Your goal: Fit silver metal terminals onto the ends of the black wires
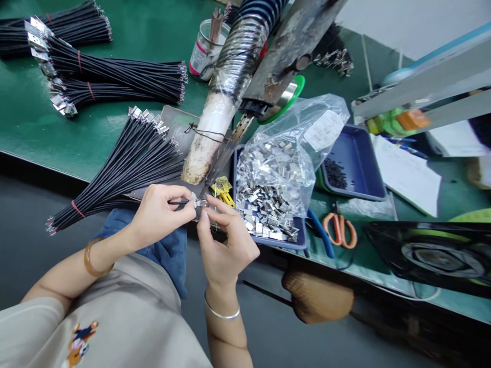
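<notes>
Between finger and thumb, my left hand (pixel 163 212) pinches the end of a black cable (pixel 177 203). My right hand (pixel 226 235) closes its fingertips on a small metal terminal (pixel 201 203) at that cable end, just under the tip of a soldering iron (pixel 226 153). To the left fans out a bundle of black cables (pixel 118 163) tied with a red band, several bearing metal pieces at their upper ends. Right of my hands, a blue tray (pixel 303 235) holds loose metal terminals (pixel 264 209) and a clear plastic bag (pixel 307 128) of more.
A taped fume hose (pixel 209 128) hangs over the work spot. Banded cable bundles (pixel 115 76) lie at the upper left near a can (pixel 205 51). Orange-handled scissors (pixel 339 230), a second blue tray (pixel 355 163) and a black fan-like device (pixel 441 255) are to the right.
</notes>
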Tool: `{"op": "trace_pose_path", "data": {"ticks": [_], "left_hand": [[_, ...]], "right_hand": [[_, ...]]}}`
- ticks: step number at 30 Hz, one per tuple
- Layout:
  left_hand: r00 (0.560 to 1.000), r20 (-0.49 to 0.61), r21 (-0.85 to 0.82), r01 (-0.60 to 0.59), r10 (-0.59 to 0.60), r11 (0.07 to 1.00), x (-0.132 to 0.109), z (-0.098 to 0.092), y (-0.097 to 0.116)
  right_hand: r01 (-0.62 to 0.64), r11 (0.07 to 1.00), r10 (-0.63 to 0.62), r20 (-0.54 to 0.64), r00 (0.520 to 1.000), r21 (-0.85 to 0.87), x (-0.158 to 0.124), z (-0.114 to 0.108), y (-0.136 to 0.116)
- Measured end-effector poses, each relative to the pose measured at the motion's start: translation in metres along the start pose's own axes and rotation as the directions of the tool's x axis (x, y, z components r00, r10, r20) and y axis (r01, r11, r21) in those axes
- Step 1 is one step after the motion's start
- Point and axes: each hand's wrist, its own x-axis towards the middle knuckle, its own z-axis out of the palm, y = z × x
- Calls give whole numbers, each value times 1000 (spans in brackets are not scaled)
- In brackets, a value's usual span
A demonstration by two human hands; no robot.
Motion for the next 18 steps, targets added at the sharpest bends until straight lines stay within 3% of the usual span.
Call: {"op": "trace_pose_path", "data": {"ticks": [5, 11, 15, 18], "left_hand": [[999, -22, 8, -28, 28, 1000, -1, -2, -1], [998, 37, 27, -46, 45, 999, -4, -3, -7], [981, 59, 166, -194, 186, 967, -8, -2, -8], [908, 92, 281, -417, 409, 864, -11, -3, -11]], "right_hand": [[58, 998, -58, -14, 998, -6, 0, 1, -1], [95, 995, -95, 16, 995, -18, -4, -3, 0], [-46, 998, 46, 10, 999, 51, -3, -5, 2], [-239, 954, 220, 119, 968, 180, 1, -5, 3]]}}
